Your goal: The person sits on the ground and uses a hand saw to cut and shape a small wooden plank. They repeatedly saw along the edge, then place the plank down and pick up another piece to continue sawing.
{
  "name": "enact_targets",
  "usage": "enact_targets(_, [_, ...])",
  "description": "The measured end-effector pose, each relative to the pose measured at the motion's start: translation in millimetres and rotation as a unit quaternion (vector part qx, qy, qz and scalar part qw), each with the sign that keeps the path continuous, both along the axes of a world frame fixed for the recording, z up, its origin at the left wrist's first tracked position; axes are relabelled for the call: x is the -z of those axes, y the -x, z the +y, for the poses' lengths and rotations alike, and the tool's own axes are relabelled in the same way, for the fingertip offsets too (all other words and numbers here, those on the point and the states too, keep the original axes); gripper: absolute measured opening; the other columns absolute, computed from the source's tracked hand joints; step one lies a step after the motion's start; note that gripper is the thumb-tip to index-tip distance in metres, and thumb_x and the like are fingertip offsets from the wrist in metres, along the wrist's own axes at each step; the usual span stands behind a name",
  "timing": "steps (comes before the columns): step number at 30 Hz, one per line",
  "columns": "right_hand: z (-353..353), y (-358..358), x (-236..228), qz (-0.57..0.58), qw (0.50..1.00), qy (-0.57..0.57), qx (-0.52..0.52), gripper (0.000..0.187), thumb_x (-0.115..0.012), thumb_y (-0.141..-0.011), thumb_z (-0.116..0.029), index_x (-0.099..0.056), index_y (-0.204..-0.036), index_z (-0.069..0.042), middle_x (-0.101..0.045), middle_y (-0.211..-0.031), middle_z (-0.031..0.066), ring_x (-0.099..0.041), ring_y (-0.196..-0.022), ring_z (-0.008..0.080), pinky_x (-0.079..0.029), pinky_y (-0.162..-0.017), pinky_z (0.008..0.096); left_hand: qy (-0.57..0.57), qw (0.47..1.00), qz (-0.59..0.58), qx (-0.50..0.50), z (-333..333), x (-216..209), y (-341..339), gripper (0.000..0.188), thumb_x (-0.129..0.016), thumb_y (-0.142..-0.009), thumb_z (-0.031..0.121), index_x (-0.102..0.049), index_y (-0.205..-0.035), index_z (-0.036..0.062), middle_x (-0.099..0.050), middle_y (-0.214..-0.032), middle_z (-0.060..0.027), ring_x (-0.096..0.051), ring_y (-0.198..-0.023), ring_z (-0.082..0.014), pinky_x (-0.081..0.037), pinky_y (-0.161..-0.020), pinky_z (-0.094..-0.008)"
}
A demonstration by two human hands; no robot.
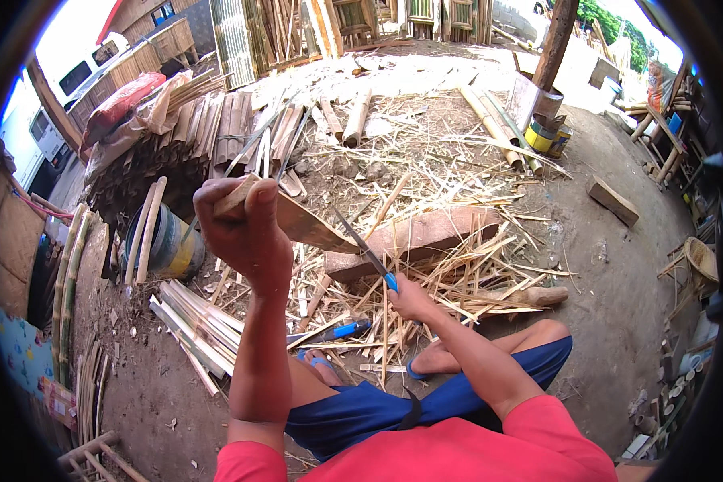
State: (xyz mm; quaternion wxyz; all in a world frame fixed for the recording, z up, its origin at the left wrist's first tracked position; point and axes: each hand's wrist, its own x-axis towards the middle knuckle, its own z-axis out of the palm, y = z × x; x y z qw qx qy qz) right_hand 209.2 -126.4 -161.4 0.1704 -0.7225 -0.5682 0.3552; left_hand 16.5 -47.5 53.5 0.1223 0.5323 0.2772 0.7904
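My left hand [253,237], raised left of the middle, is wrapped round one end of a flat bamboo slat [317,226], thumb on top. The slat points right and slightly down. Lower and to the right, my right hand [412,300] grips the blue handle of a knife [369,255] with a long, narrow, pointed blade. Its blade crosses the slat's far end; whether they touch I cannot tell. Beneath the knife lies a thick wooden block [442,233] among pale bamboo shavings. A blue-and-black handled tool [345,330] rests on the ground by my left foot.
Split bamboo strips [197,325] lie at the left, near a bucket [173,249] with bamboo pieces standing in it. A large bamboo stack [209,128] rises behind. Bamboo poles [490,128] and a yellow-banded can [541,136] stand by a post; a wood offcut [612,201] lies right.
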Motion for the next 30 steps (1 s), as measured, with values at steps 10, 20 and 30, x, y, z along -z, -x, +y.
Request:
enact_targets(10, [-10.2, 39.5, -88.4, 0.107, 0.969, -0.224, -0.019, 0.028, -0.057, -0.096, -0.016, -0.044, -0.116, -0.002, -0.062, -0.07, 0.0243, -0.063, -0.07, 0.0494, -0.048, -0.064, 0.0558, 0.075, 0.996, -0.03, -0.033, 14.0, 30.2, -15.0, 0.062, -0.078, -0.085, 0.048, -0.054, -0.11, -0.0036, -0.062, -0.095, -0.008, -0.056, -0.086, -0.0164, -0.046, -0.082, -0.0312])
enact_targets(20, [-0.4, 37.7, -96.3, 0.02, 0.99, -0.138, -0.033, 0.03, -0.057, -0.096, -0.018, -0.042, -0.116, -0.003, -0.067, -0.083, 0.029, -0.066, -0.074, 0.0487, -0.051, -0.065, 0.0585, 0.074, 0.994, -0.051, -0.057, 21.7, 31.8, -6.5, 0.061, -0.075, -0.088, 0.048, -0.054, -0.109, -0.0055, -0.063, -0.096, -0.0106, -0.058, -0.088, -0.0167, -0.048, -0.082, -0.0308])
enact_targets(30, [32.2, 18.6, -27.9, -0.036, 0.999, -0.021, 0.005, 0.027, -0.055, -0.097, -0.021, -0.046, -0.111, 0.0, -0.067, -0.084, 0.0298, -0.066, -0.085, 0.05, -0.052, -0.076, 0.0577, 0.052, 0.994, -0.033, -0.091, 34.7, 27.5, -2.9, 0.069, -0.075, -0.086, 0.054, -0.054, -0.112, -0.0067, -0.062, -0.099, -0.0109, -0.057, -0.091, -0.0171, -0.046, -0.085, -0.0316])
